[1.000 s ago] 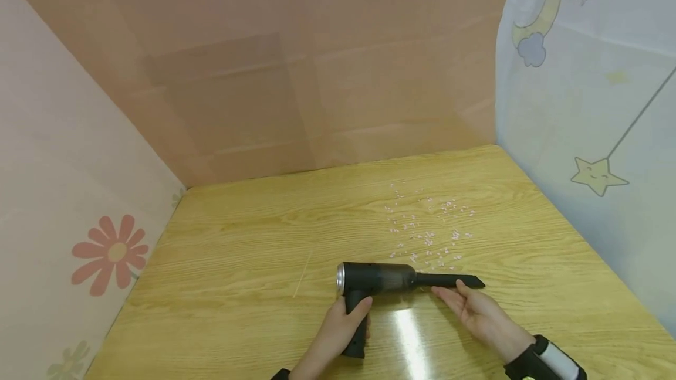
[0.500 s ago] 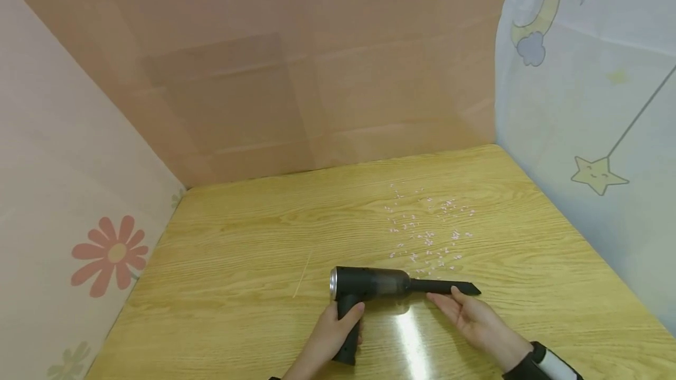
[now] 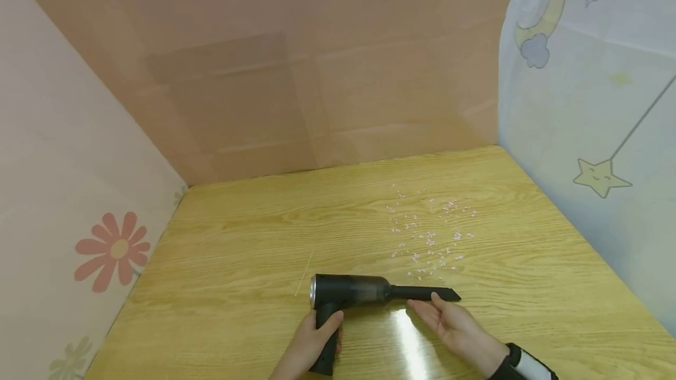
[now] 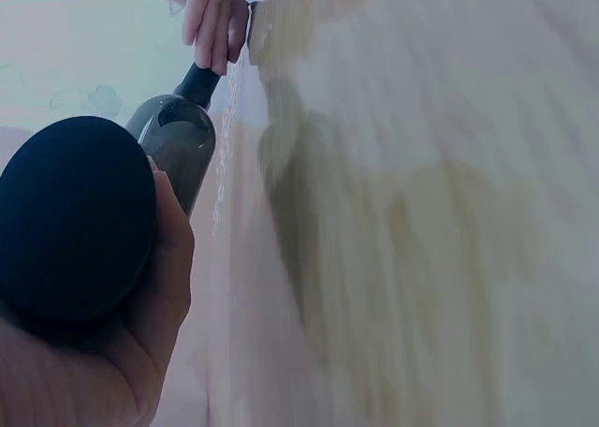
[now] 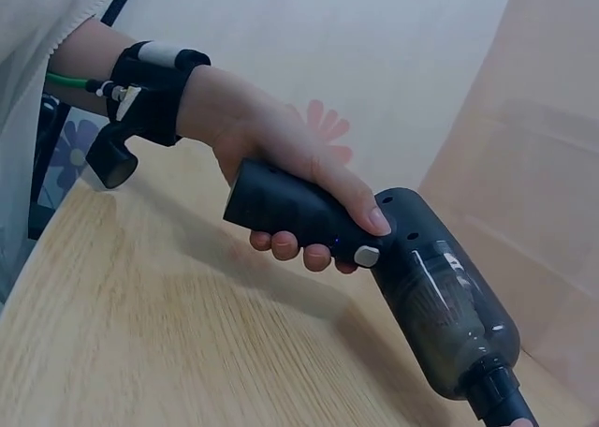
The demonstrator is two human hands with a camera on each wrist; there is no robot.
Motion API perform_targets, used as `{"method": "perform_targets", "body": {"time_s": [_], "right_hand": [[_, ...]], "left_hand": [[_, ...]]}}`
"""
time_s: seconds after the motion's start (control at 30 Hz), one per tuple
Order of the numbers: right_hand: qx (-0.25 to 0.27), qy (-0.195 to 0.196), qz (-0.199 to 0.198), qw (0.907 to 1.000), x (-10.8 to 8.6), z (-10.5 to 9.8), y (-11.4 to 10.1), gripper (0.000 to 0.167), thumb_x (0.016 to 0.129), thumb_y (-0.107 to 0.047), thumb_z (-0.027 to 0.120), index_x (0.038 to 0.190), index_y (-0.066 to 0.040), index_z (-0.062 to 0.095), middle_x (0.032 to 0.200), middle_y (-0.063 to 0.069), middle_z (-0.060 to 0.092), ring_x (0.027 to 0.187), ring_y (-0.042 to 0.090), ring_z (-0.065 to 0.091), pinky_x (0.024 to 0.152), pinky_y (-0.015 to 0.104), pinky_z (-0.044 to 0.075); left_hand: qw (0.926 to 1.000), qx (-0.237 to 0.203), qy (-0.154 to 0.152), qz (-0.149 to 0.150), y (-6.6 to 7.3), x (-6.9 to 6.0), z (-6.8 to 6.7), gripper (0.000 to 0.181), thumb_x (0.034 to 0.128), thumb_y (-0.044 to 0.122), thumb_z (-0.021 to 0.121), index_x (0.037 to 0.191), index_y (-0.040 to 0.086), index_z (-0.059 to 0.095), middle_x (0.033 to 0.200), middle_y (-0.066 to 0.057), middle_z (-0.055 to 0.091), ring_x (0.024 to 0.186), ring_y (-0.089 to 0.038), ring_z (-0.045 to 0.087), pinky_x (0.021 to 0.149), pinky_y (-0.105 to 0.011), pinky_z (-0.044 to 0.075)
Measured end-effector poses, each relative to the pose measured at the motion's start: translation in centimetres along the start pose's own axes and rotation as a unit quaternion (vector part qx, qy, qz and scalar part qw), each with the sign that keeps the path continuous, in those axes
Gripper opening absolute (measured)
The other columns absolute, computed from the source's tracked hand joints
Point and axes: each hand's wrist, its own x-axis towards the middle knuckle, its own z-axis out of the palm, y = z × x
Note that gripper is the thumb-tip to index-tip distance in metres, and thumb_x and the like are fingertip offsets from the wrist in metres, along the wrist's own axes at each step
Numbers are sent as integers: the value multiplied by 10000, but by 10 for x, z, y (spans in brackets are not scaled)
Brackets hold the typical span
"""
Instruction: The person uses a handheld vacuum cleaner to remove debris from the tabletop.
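In lower centre, I see the left hand [image 3: 310, 338] gripping the black handheld vacuum [image 3: 348, 291], the right hand [image 3: 455, 329] pinching its nozzle [image 3: 412, 292]; pale scraps [image 3: 430, 241], right of centre, seem all left to collect.

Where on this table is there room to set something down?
The widest free patch of table lies between the flower-print wall and the pale strip. Another lies between the pink bits and the star-print wall. Crowded: the near middle, where left hand and right hand hold the black tool, and the pink bits beyond.
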Motion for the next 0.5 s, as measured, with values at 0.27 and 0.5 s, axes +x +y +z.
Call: {"method": "perform_targets", "body": {"time_s": [0.27,0.5], "right_hand": [[-28,-535,237,9983,-1,12,13,536,1043,-148,135,1397,187,-87,935,167,713,875,141,705,953,182,476],[-62,-438,227,9988,3,26,24,553,1049,-125,166,1409,191,-111,989,234,689,921,175,705,962,210,480]], "left_hand": [[9998,197,21,-10,-1,-12,-18,448,990,382,498,1104,-50,485,791,-46,604,619,-127,600,612,-292,515],[9999,50,33,-122,-4,-22,-32,458,990,382,498,1093,-63,475,788,-39,595,634,-125,601,615,-286,519]]}}
